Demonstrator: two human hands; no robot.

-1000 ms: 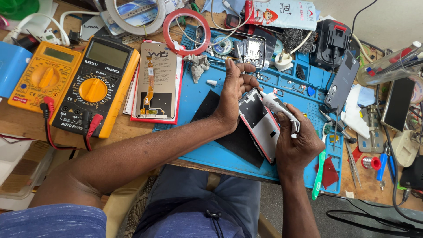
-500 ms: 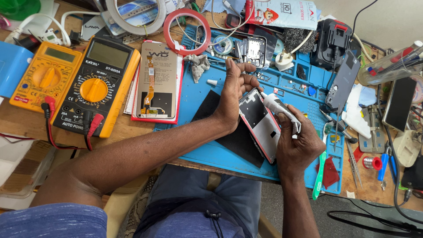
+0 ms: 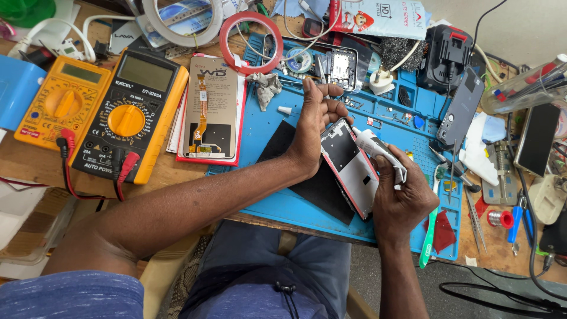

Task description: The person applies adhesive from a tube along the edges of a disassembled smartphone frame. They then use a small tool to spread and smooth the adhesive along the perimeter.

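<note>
My left hand [image 3: 313, 127] grips the upper end of an opened phone frame [image 3: 352, 168], pale inside with a red edge, tilted above the blue work mat [image 3: 277, 201]. My right hand [image 3: 401, 195] supports the frame's lower end and holds a white glue tube [image 3: 378, 150]; the tube's nozzle rests at the frame's upper right edge. A black sheet [image 3: 316, 183] lies on the mat beneath the frame.
Left of the mat lie a replacement screen on a red-edged packet [image 3: 209, 115], a black-and-orange multimeter [image 3: 133, 115] and a yellow multimeter [image 3: 62, 100]. Tape rolls [image 3: 251, 35], a grey phone back [image 3: 460, 106], a green toothbrush [image 3: 428, 236], tweezers and small parts crowd the bench.
Both hands hold nearly the same pose; the frame and tube have shifted only slightly in the hands.
</note>
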